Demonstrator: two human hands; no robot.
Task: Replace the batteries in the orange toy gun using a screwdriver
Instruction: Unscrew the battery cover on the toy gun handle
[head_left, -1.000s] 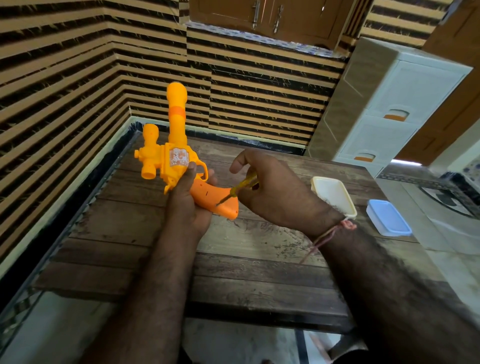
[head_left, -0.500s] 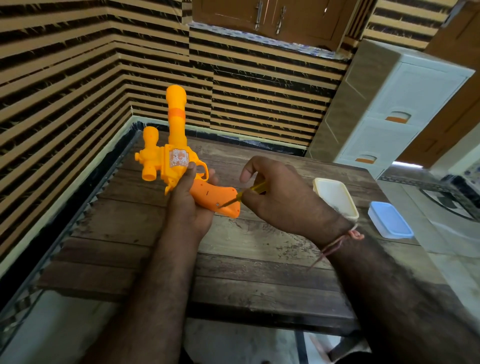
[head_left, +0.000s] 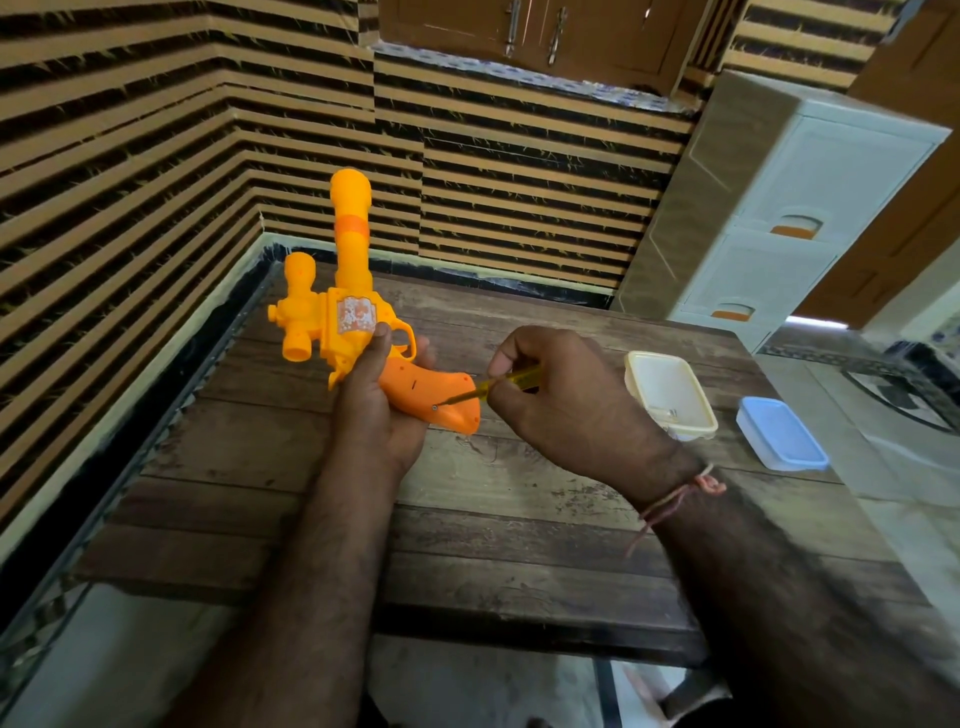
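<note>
Striped wall panels (head_left: 130, 171) fill the left side and back, meeting at the corner behind the wooden table (head_left: 493, 509). Orange toy gun (head_left: 348, 317) held above the table's far-left part, barrel pointing up, scope on its left side, grip (head_left: 431, 392) angled down to the right. Left hand (head_left: 379, 410) wraps the gun from below at the trigger region — thumb laid up against the stickered body, fingers curled behind and largely hidden by the toy. Screwdriver (head_left: 488, 389), yellow translucent handle, tip seated on a screw low on the grip. Right hand (head_left: 566, 400) pinches the handle, fingers curled round it; a thread band sits at that wrist. Right of the hands — an open cream container (head_left: 670, 395) with small metal bits inside, then a blue lid (head_left: 779, 434) at the table edge. White drawer unit (head_left: 810, 208) stands behind.
</note>
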